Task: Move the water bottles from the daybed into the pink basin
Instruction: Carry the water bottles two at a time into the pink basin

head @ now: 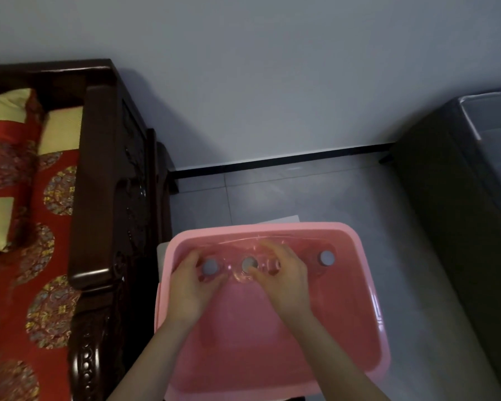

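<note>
Both hands are down in the pink basin (370, 285): the left hand (190, 287) is curled around one upright water bottle (210, 266), and the right hand (284, 277) is clamped on another bottle (249, 264). A third bottle (326, 257) stands alone at the basin's 1 o'clock, with the daybed (99, 198) out at 9 o'clock.

Daybed (104, 198) left of basin (370, 285), bottles (326, 257) upright along basin's far wall, cabinet (457, 227) at right

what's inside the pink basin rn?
Clear water bottles stand along the far wall of the pink basin: grey caps at left, middle and right. The left hand and right hand hide the rest.
</note>
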{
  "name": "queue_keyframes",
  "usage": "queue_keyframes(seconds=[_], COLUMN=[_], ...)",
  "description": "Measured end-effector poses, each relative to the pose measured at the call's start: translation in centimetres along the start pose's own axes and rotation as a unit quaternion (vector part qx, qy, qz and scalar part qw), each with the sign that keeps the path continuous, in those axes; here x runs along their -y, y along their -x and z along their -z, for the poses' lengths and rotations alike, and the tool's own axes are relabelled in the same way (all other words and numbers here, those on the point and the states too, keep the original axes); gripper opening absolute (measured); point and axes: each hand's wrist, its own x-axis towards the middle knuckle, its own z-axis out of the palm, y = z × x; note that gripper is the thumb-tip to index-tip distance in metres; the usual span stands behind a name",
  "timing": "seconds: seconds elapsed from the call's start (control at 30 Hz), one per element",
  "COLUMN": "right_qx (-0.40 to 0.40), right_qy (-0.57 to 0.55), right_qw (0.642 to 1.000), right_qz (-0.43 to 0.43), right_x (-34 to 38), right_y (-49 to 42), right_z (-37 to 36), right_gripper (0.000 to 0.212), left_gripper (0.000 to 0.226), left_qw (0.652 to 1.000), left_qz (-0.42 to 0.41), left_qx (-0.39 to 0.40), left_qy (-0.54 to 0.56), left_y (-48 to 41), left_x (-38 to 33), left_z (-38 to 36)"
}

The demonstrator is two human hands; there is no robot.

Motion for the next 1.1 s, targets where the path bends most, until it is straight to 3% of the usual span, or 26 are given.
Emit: queue_keyframes(seconds=[0.17, 0.37, 0.67, 0.97, 1.1], right_qx=[0.091, 0.137, 0.146, 0.153, 0.154], right_qy=[0.157, 0.183, 0.191, 0.164, 0.155], right_qw=[0.983, 0.967, 0.953, 0.963, 0.967], right_qz=[0.037, 0.110, 0.184, 0.151, 0.133], right_x=[0.1, 0.3, -0.7, -0.7, -0.9], right_y=[-1.2, -2.1, -2.4, -2.3, -2.0], right_z=[0.0, 0.0, 0.4, 0.6, 0.9], right_gripper=[0.034, 0.010, 0.018, 0.025, 0.036], left_gripper=[0.032, 0.023, 0.021, 0.022, 0.031], left_qw=[0.984, 0.990, 0.992, 0.989, 0.993], left_qz=[-0.084, -0.086, -0.111, -0.116, -0.106], left_qx=[0.016, -0.019, -0.016, -0.023, 0.003], left_qy=[-0.157, -0.106, -0.053, -0.091, -0.057], left_y=[-0.8, -0.9, -0.3, -0.5, -0.3], left_x=[-0.3, 0.5, 1.2, 0.5, 0.4], left_z=[0.0, -0.2, -0.4, -1.0, -0.8])
